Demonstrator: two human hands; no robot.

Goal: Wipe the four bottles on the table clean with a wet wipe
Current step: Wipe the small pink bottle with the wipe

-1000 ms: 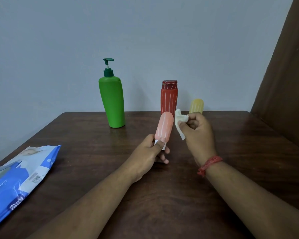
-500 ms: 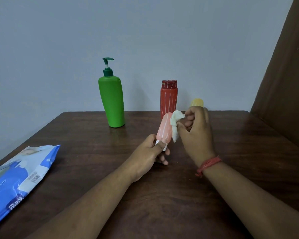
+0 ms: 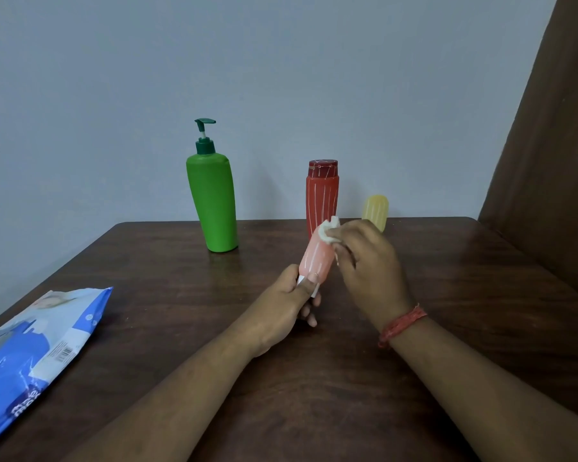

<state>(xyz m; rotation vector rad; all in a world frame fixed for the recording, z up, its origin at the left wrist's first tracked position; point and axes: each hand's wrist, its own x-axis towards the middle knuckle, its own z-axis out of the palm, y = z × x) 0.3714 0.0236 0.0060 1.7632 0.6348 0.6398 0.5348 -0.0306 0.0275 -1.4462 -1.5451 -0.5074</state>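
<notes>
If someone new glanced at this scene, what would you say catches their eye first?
Probably the pink bottle held up mid-table, the left hand gripping its lower end while the right hand presses a white wet wipe on its top. Next, the tall green pump bottle standing at the back, and the blue wipes pack at the left edge.

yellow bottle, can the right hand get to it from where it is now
Probably yes. The yellow bottle stands just behind the right hand with nothing between them, but that hand holds the wipe against the pink bottle.
</notes>
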